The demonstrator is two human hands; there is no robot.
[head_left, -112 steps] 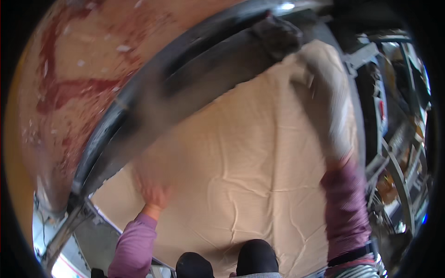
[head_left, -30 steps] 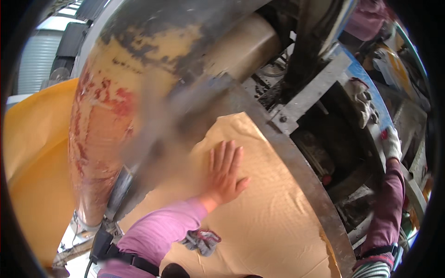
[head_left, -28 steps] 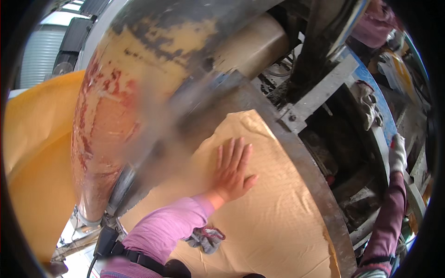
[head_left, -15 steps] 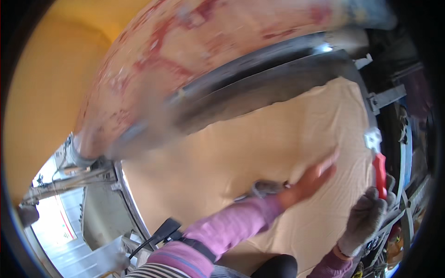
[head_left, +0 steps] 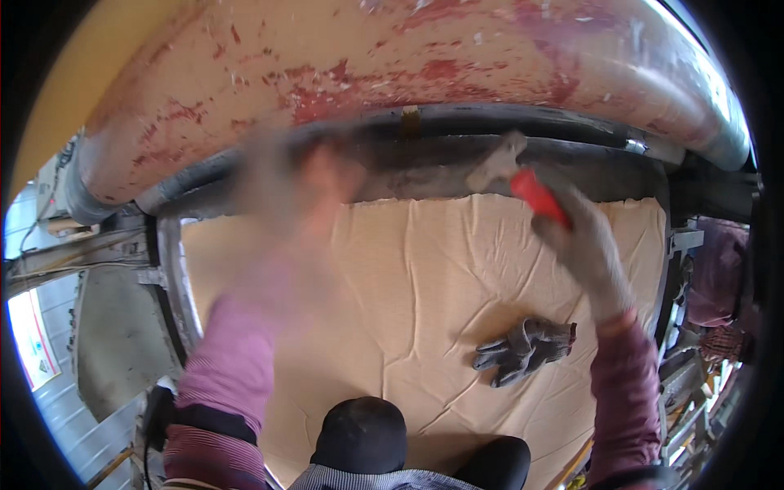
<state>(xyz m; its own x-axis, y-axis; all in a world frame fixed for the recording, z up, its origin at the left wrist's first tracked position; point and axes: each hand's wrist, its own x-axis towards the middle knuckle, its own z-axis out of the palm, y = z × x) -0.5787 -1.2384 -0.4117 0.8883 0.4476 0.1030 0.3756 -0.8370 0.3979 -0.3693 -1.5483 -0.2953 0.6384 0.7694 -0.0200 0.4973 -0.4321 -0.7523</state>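
Note:
A tan sheet (head_left: 425, 278) lies flat on a machine bed under a big red-and-cream roller (head_left: 392, 73). My left hand (head_left: 322, 175), bare and blurred by motion, is raised near the sheet's far edge by the dark roller gap. My right hand (head_left: 584, 241), in a grey work glove, grips a red-handled tool (head_left: 539, 196) with a pale blade at the far edge of the sheet. A loose grey glove (head_left: 527, 349) lies on the sheet below my right hand.
Metal frame parts (head_left: 678, 245) run along the right side of the bed. Another person's purple sleeve (head_left: 719, 273) shows at the far right. A grey metal panel (head_left: 114, 327) and frame stand at the left. My dark shoes (head_left: 359, 437) are at the bottom.
My left hand has lifted off the sheet and swung up toward the roller. My gloved right hand has risen from the lower right with the red-handled tool to the sheet's far edge.

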